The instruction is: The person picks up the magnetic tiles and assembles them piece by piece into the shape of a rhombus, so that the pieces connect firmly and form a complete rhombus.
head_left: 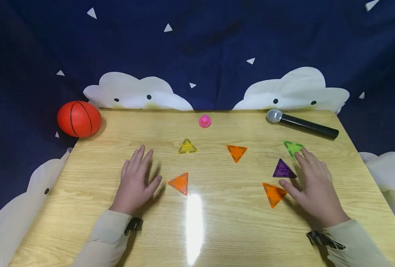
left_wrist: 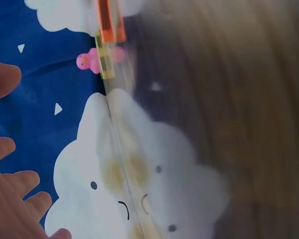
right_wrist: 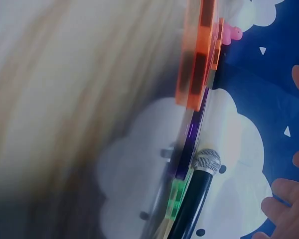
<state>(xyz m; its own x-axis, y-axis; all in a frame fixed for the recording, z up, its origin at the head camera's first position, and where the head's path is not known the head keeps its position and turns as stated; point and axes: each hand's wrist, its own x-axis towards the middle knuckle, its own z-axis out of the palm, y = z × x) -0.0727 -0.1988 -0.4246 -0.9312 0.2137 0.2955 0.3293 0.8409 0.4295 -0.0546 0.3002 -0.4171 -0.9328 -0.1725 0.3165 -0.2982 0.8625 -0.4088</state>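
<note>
My left hand point(head_left: 134, 181), fingers straight and thumb spread, hovers left of an orange triangle tile point(head_left: 180, 183) and holds nothing. A yellow triangle tile point(head_left: 187, 147) lies farther up the table. On the other side, my right hand point(head_left: 312, 183) is held with its fingers extended over the edge of a green triangle tile point(head_left: 291, 147), partly covering it. Its thumb is near a purple triangle tile point(head_left: 283, 169) and over the corner of a second orange tile point(head_left: 273, 194); contact is unclear. Toward the middle lies a third orange tile point(head_left: 237, 152).
A red ball point(head_left: 79, 119) with black lines sits at the table's far left corner. At the back edge stands a pink rubber duck point(head_left: 205, 121). A black microphone point(head_left: 304, 124) lies at the back right. Behind the wooden table point(head_left: 117, 244) hangs a blue cloth point(head_left: 214, 48).
</note>
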